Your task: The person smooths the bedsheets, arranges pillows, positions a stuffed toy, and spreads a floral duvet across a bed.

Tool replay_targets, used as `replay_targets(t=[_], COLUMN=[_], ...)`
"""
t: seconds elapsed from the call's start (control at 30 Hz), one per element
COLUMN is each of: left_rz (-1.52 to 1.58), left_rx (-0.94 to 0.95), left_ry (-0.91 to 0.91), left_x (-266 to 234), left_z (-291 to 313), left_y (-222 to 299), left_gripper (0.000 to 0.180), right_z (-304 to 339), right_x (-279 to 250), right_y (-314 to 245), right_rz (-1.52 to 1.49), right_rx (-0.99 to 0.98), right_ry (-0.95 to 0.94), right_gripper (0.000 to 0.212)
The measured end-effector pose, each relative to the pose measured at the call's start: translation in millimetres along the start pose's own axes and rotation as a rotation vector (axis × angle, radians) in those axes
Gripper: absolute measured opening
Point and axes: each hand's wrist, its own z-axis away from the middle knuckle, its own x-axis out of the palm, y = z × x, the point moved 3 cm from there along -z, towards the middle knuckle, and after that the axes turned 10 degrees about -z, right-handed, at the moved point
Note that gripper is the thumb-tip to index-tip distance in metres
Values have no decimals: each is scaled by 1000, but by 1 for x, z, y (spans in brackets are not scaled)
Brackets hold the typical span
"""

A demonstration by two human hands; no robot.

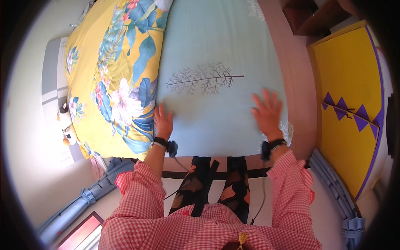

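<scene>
A pale blue-green bed sheet (216,112) with a dark branch print covers the mattress before me. Along its left side lies a yellow floral quilt (121,96) with blue leaves and pink-white blossoms. My left hand (163,122) rests where the quilt's edge meets the sheet, fingers extended and holding nothing. Toward the sheet's right side is my right hand (267,111), its fingers spread over the fabric; it is slightly blurred, and I cannot tell whether it touches. Each wrist wears a dark band with a small black device and a cable.
A pinkish bed border (298,87) runs along the right. Beyond it stands a yellow panel (348,104) with purple triangles. Tied blue curtains (85,198) hang at the lower left, with another curtain (337,187) at the lower right. Brown shelving (312,16) is at the far right.
</scene>
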Motion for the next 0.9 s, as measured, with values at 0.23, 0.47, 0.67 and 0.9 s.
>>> replay_targets(t=[0.23,0.47,0.67,0.9], left_rz=[27,309,152,63], left_rx=[555,757,437,32], left_ry=[-351,-509,-260,-603], left_x=[63,28,16,-29], left_z=[101,111,103,128], left_y=[236,190,-12,-80], left_gripper=[78,50,40,49], right_z=[272,299,224,234], right_x=[-19,-64,-58,-87], right_y=[150,85,73,59], right_rz=[160,-101,-272,-392], right_rx=[307,955,442,533], right_ry=[-434,-471,-333,-37], right_gripper=[53,49,32,25])
